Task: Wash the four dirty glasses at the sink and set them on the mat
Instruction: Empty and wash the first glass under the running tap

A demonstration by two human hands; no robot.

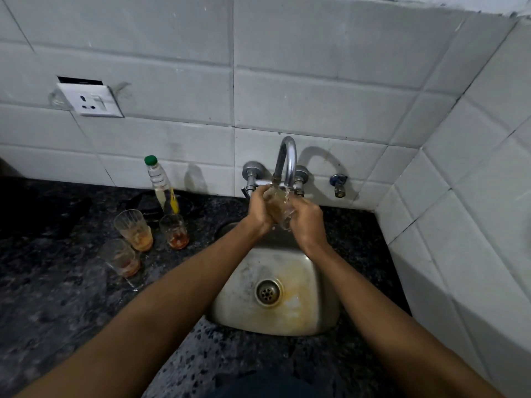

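1. Across the whole near side, a dark speckled stone counter [71, 305] runs from the left edge to the tiled corner on the right, with white wall tiles [316, 81] rising behind it and along the right.
2. Set into the counter at centre is a stainless steel sink [321, 317], its basin stained yellowish around the drain [267, 292].
3. At the far edge of the basin, a curved chrome tap [288, 160] comes off the wall, and water runs from its spout.
4. Under that stream I hold one clear glass [280, 208], tilted, above the far part of the sink.
5. My left hand [260, 212] wraps it from the left and my right hand [307, 222] cups it from the right and below; both are closed around the same glass, fingers curled tight.
6. On the counter left of the sink, three dirty glasses stand close together, each with reddish-orange dregs in the bottom: a ribbed glass [133, 229] furthest back on the left, a small glass [174, 231] just right of it, and a near glass [120, 258] closest to me.
7. Just behind the small glass stands a clear bottle [159, 182] with a green cap.
8. Far left on the wall is a white power socket [90, 100].
9. I cannot make out the mat anywhere with certainty; something dark lies behind the bottle, too dim to tell.
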